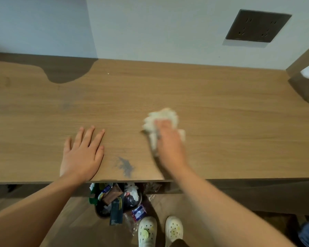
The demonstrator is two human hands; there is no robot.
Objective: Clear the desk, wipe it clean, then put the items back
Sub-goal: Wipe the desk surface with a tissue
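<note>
- Your left hand [82,154] is down flat on the wooden desk [221,104], palm to the surface, fingers straight and fanned. It is fully open and holds nothing.
- Your right hand [168,141] sits on top of a crumpled white cloth [161,114], near the middle of the desktop and a little right of centre.
- The cloth is pinned between that hand and the wood. Bunched folds stick out ahead of your fingertips, a ragged strip trails down the left side of the hand, and a smaller bit shows at the right.
- The right hand and cloth are blurred. You're in contact with the wad, but I cannot tell whether the fingers are curled into it or just lying over it.
- The two hands are well apart, with bare wood between them.
- There's a grey smudge [125,165] close to the front edge, between your wrists. The cloth lies beyond it and to the right, not touching it.
- A tiny pale crumb [108,73] sits far back near the wall.
- Below the desk edge there's a bin [114,198] crammed with wrappers, and your white clogs [147,230] are just to its right.
- Up on the wall [168,24], there's a dark socket plate [257,25].
</note>
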